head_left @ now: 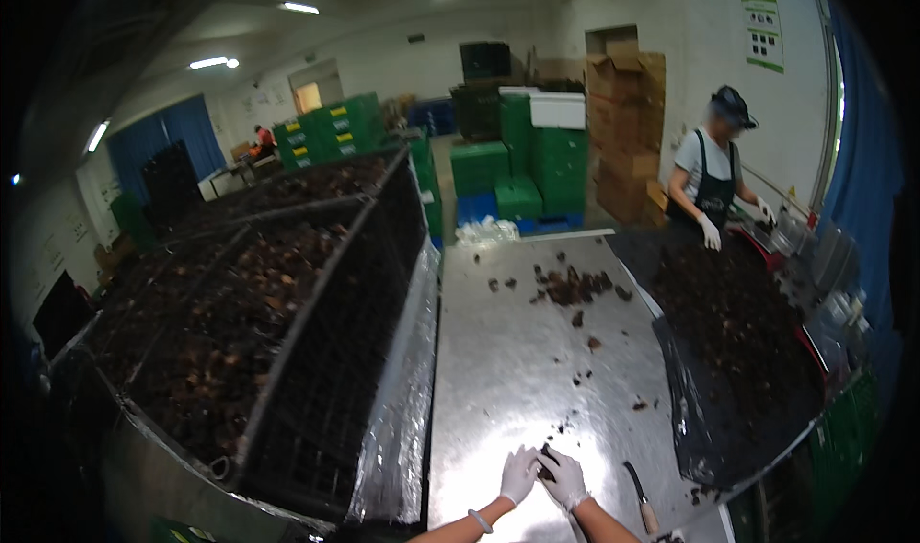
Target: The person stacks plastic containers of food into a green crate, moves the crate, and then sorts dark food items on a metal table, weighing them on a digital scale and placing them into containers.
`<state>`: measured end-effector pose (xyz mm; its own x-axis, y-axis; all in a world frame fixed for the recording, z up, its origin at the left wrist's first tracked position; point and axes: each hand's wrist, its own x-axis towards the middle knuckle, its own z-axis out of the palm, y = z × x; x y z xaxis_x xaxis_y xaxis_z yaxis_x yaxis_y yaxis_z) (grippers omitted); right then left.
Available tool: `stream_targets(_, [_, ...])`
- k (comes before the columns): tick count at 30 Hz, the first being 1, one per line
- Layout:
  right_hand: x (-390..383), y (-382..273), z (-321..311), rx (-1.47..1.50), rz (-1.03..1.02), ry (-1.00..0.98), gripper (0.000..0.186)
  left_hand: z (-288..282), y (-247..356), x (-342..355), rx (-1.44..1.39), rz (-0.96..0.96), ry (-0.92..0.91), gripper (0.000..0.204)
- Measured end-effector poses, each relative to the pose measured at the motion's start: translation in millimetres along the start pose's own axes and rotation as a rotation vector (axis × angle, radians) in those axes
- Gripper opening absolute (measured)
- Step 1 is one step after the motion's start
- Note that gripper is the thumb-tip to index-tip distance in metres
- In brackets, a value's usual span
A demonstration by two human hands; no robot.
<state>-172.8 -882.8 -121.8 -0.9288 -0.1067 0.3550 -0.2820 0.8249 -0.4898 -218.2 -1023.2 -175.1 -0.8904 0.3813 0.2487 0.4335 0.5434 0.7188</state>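
The white-gloved left hand and right hand close on a small dark lump between them, at the six o'clock end of the shiny table; a soft pinch and slow turns should work best. From there, a hooked knife lies near four o'clock, easy to bump, a little dark pile sits at twelve, and a big crate blocks ten o'clock.

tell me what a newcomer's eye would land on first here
Probably the large black crates heaped with dark brown pieces, filling the left side. Next, at bottom centre, the white-gloved left hand and right hand at a small dark piece over the metal table. Then the aproned co-worker, upper right.
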Motion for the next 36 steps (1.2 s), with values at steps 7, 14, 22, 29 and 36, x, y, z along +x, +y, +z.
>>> stream_targets(7, [5, -17, 48, 0.402, 0.361, 0.271, 0.030, -6, 13, -6, -0.233, -0.145, 0.123, 0.030])
stream_targets(14, [-1, -25, 45, 0.476, 0.337, 0.273, 0.055, -9, 71, 0, -1.010, -0.549, 0.355, 0.052])
stream_targets(22, [12, -45, 61, 0.778, 0.668, 0.524, 0.035, -6, 38, 5, -1.313, -0.643, -0.007, 0.054])
stream_targets(29, [8, -1, 61, 1.665, 1.018, 0.804, 0.026, -8, 101, 23, -1.280, -0.796, -0.065, 0.050])
stream_targets(36, [17, -15, 44, 2.302, 0.866, 0.501, 0.036, -44, 143, 27, -0.790, -0.382, -0.019, 0.046])
